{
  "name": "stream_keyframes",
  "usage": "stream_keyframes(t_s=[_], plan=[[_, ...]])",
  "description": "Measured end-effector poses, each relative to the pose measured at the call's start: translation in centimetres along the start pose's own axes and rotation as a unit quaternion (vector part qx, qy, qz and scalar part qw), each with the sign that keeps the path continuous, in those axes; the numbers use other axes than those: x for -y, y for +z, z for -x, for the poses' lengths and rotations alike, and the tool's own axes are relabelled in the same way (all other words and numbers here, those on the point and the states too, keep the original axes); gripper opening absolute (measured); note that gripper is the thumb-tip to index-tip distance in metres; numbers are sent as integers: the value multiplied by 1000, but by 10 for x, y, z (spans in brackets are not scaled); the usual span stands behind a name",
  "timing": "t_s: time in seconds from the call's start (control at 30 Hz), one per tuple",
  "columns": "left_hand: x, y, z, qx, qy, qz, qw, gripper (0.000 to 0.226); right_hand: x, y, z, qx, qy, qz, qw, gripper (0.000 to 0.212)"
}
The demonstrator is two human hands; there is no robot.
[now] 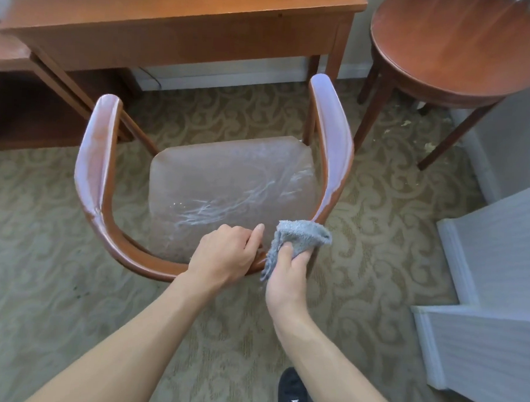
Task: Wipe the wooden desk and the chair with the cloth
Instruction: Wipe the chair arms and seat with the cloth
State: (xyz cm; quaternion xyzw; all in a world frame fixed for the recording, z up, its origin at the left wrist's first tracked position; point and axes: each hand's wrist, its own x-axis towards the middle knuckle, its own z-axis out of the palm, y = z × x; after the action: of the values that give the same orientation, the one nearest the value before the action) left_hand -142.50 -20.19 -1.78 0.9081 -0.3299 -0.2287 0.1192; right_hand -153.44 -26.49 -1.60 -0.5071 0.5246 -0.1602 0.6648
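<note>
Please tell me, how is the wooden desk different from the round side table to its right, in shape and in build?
The wooden desk has a rectangular top with straight edges, while the round side table has a circular top with a raised rim. The desk carries a deep flat front panel under its top; the side table has a thin curved band. The desk looks lighter and more orange, the side table darker and redder. Both are glossy wood standing on the patterned carpet.

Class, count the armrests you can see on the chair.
2: the left armrest on the chair's left side, the right armrest on its right, towards the round table.
</note>
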Motion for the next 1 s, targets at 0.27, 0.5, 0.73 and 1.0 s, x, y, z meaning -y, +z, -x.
stream_keyframes(t_s=[0.27,0.5,0.73,1.0], plan=[[-4,-5,6,-49,10,-37,998,68,-5,1,25,112,110,-26,987,56],[-6,-2,8,-69,5,-8,998,65,24,-26,-31,20,59,13,998,47],[-1,0,5,-68,18,6,997,69,14,-15,-39,-25,32,5,999,68],[5,-7,5,-19,18,160,987,59,-6,34,20,-82,50,-89,991,56]])
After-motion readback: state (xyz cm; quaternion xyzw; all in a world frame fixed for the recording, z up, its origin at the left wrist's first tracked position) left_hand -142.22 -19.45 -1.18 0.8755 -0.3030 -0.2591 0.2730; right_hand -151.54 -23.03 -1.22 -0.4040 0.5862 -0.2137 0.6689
